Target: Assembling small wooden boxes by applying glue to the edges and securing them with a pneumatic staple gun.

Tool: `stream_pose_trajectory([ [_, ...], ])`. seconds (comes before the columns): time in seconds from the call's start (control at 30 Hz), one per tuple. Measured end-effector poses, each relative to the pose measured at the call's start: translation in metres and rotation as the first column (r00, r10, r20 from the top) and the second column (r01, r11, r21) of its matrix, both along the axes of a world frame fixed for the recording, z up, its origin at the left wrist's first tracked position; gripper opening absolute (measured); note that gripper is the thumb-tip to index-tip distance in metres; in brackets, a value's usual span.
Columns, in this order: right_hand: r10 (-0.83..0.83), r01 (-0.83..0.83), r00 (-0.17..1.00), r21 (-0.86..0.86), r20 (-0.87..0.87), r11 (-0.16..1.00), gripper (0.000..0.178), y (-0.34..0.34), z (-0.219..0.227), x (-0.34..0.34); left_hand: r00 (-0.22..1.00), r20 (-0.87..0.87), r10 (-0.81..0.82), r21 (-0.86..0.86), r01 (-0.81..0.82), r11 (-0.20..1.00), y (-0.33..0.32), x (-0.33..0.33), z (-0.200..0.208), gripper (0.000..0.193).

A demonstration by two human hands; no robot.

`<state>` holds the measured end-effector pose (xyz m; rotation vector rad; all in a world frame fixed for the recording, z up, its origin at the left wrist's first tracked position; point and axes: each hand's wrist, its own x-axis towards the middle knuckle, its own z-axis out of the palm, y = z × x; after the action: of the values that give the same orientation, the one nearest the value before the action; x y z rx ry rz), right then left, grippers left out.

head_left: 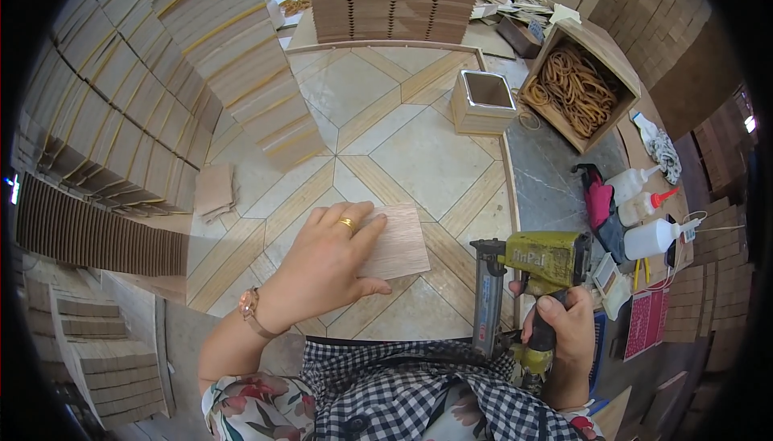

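My left hand (pixel 328 257), with a gold ring and a bracelet watch on that arm, lies over a thin wooden panel (pixel 403 244) on the tabletop. Its fingers reach across the panel, and the thumb rests by the near edge, so the hand grips it from above. The hand covers the panel's left part. At the table's near right, my right hand (pixel 564 322) is wrapped around the dark handle of a yellow-green nail gun (pixel 547 256). The gun's long grey magazine stands upright beside the hand, apart from the panel.
A small square wooden box (pixel 483 115) stands at the far right, near a wooden crate (pixel 596 131) of rubber bands. Tall stacks of wooden boards (pixel 233 71) rise at the left. Several glue bottles (pixel 651 238) line the right side. Small panels (pixel 214 190) lie at the left.
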<state>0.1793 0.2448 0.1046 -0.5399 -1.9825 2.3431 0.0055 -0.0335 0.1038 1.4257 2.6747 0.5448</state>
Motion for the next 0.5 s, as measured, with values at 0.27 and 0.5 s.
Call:
stream_pose_trajectory([
  [0.27, 0.002, -0.002, 1.0, 0.005, 0.006, 1.0, 0.049, 0.0018, -0.0028, 0.0003, 1.0, 0.016, 0.013, -0.019, -0.013, 1.0, 0.0018, 0.0011, 0.0022, 0.075],
  [0.5, 0.01, -0.01, 1.0, 0.002, 0.017, 1.0, 0.048, 0.0008, -0.0026, 0.0009, 1.0, 0.001, 0.008, -0.021, -0.008, 1.0, 0.0033, 0.0021, 0.0009, 0.075],
])
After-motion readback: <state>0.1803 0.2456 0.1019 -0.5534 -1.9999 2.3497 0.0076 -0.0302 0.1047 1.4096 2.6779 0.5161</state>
